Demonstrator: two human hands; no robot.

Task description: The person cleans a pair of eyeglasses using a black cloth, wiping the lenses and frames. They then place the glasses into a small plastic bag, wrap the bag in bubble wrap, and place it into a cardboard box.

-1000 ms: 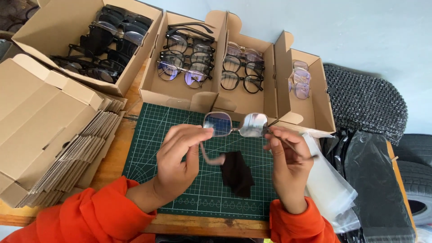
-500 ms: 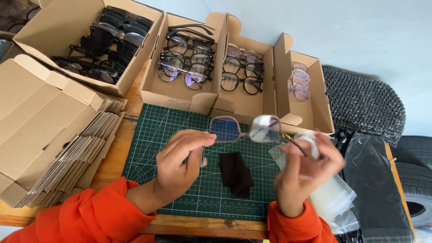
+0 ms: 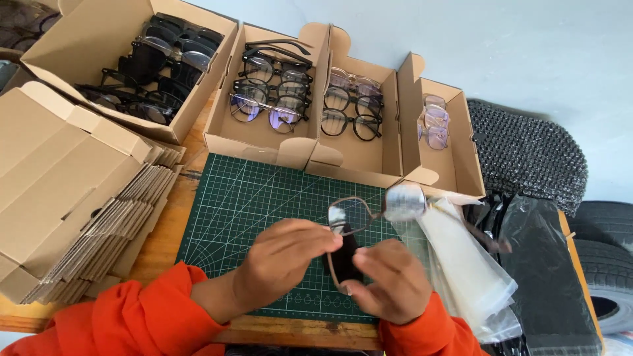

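Note:
A pair of thin-framed glasses [image 3: 366, 211] is held above the green cutting mat [image 3: 250, 204], lenses facing away and temples unfolded. My left hand [image 3: 283, 260] pinches the frame at its left hinge, beside the left lens. My right hand [image 3: 390, 282] is just below the glasses with its fingers curled. It lies over a small dark cloth [image 3: 342, 258] on the mat, next to the tip of the left temple. I cannot see whether it grips the cloth. The right temple sticks out, blurred, over the clear bags.
Four open cardboard boxes of glasses stand behind the mat: a large one [image 3: 198, 99] at the left and three smaller ones [image 3: 310, 148]. Flattened cardboard boxes [image 3: 72, 198] are piled at the left. Clear plastic bags [image 3: 468, 270], black mesh [image 3: 527, 155] and tyres [image 3: 606, 264] are at the right.
My right hand let go of the right temple and dropped left onto the dark cloth. The glasses shifted slightly right and now hang from my left hand alone.

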